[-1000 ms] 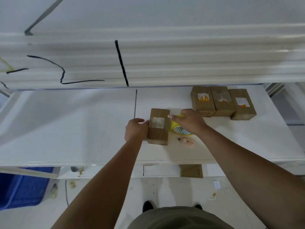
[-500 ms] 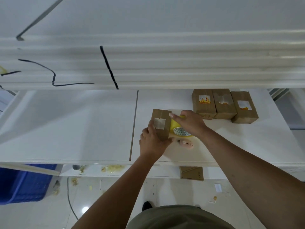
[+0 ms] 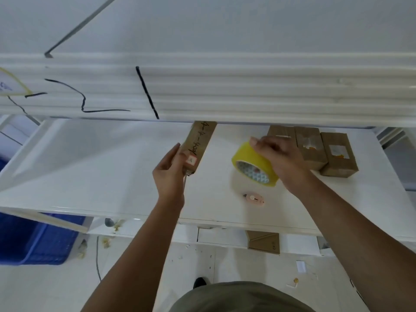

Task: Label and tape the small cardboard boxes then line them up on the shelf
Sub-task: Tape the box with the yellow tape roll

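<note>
My left hand (image 3: 170,174) grips a small cardboard box (image 3: 200,143) tilted on its long edge, lifted off the white shelf (image 3: 101,172); black handwriting and a small label show on its side. The far end of this box is hidden under the shelf above. My right hand (image 3: 278,159) holds a yellow tape roll (image 3: 254,167) tilted up, just right of the box and apart from it. Three labelled cardboard boxes (image 3: 337,154) stand side by side at the back right, the leftmost partly behind my right hand.
A small pink cutter (image 3: 254,198) lies on the shelf in front of the tape roll. An upper shelf edge (image 3: 225,93) overhangs the back. Below, a blue crate (image 3: 33,239) sits at the left and a flat cardboard piece (image 3: 264,242) under the shelf front.
My left hand has lifted the box and turned it onto its side, away from the tape. My right hand has raised and tilted the tape roll to the right.
</note>
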